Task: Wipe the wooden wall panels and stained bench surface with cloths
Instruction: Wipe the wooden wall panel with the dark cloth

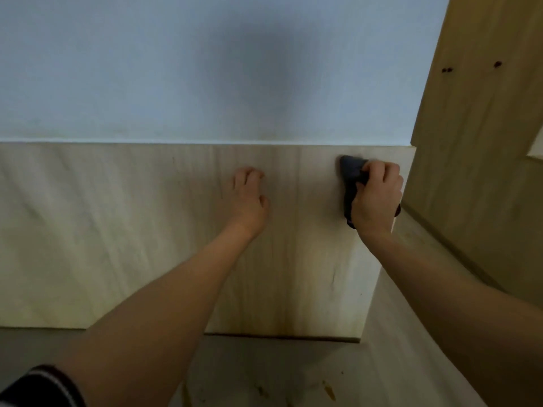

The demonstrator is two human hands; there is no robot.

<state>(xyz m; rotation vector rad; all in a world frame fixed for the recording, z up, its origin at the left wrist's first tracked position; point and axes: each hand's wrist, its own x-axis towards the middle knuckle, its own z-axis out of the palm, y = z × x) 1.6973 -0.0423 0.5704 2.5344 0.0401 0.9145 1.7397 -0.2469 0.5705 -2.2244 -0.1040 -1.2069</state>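
Note:
A pale wooden wall panel (117, 230) runs across the middle of the view under a blue-white wall. My right hand (376, 195) grips a dark grey cloth (351, 171) and holds it against the panel near its top right corner. My left hand (249, 198) rests on the panel to the left of the cloth, fingers bent, holding nothing. Below the panel lies the bench surface (279, 377), light wood with brown stains (329, 390).
A yellowish wooden side panel (476, 142) stands at the right, meeting the back panel at a corner close to my right hand. It has small dark knots (446, 69). A grey strip (35, 339) shows at the lower left.

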